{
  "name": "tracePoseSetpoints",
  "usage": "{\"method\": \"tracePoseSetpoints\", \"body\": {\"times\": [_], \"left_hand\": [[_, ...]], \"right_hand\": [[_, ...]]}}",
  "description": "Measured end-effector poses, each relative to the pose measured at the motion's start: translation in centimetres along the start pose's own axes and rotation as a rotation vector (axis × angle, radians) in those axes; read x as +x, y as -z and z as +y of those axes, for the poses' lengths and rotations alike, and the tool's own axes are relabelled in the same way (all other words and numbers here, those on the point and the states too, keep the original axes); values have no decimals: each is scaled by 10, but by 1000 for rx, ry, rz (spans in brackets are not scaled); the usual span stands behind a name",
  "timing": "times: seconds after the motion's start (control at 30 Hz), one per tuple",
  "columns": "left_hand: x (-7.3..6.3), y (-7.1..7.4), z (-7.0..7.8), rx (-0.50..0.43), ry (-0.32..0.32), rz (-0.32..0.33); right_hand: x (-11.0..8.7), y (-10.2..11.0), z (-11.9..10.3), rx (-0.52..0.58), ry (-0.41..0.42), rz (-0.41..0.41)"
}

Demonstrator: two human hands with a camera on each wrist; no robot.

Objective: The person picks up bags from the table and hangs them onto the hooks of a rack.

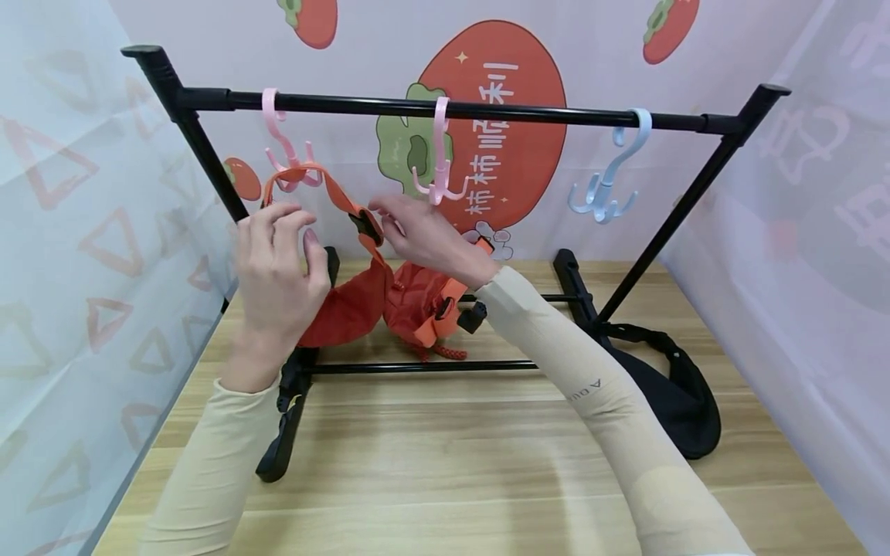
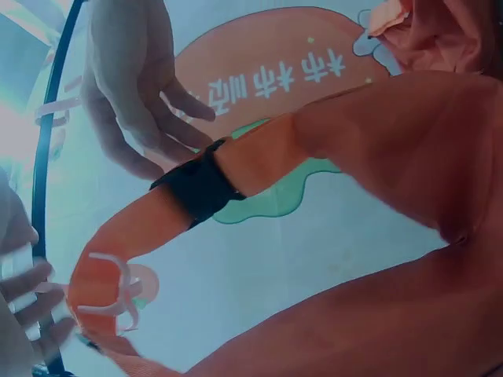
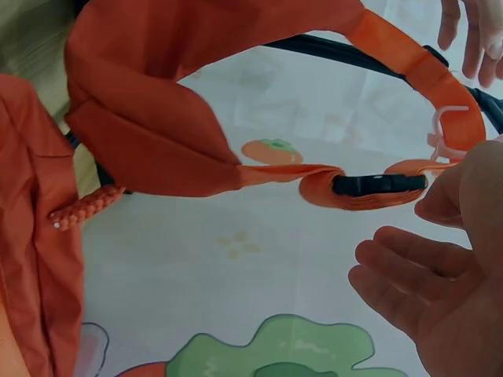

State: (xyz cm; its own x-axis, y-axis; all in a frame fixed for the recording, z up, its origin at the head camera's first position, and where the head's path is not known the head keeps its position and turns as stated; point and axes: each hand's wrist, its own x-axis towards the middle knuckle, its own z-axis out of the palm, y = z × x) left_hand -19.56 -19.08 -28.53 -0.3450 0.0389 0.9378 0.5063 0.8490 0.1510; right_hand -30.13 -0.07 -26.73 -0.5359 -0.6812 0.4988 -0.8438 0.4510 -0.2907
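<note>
An orange-red fabric bag [image 1: 410,301] hangs by its orange strap [image 1: 336,191] from the left pink hook [image 1: 281,139]. A black buckle [image 2: 200,188] sits on the strap. Beside the strap's left side is my left hand [image 1: 278,259], fingers loosely bent and holding nothing. My right hand [image 1: 427,235] hovers near the buckle; in the right wrist view its thumb and fingers are spread apart with no strap between them. Cord and black clips dangle from the bag's lower part, over the rack's base.
A black rack's top bar [image 1: 528,113] also carries a middle pink hook [image 1: 440,147] and a blue hook [image 1: 608,174] at right. Lower bars [image 1: 424,367] and feet stand on the wooden table [image 1: 431,455]. A black bag [image 1: 681,405] lies by the right leg.
</note>
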Motion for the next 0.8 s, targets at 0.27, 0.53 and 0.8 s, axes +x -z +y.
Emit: {"method": "tracePoseSetpoints", "body": {"times": [0.27,0.53,0.8], "left_hand": [[-13,-13,7,-99,-28,-73],[-30,-27,9,-141,-12,-157],[-43,-42,19,-168,37,-259]], "right_hand": [[-13,-4,15,-35,-55,-43],[-30,-7,32,-66,-126,-127],[-43,-11,53,-61,-189,-182]]}}
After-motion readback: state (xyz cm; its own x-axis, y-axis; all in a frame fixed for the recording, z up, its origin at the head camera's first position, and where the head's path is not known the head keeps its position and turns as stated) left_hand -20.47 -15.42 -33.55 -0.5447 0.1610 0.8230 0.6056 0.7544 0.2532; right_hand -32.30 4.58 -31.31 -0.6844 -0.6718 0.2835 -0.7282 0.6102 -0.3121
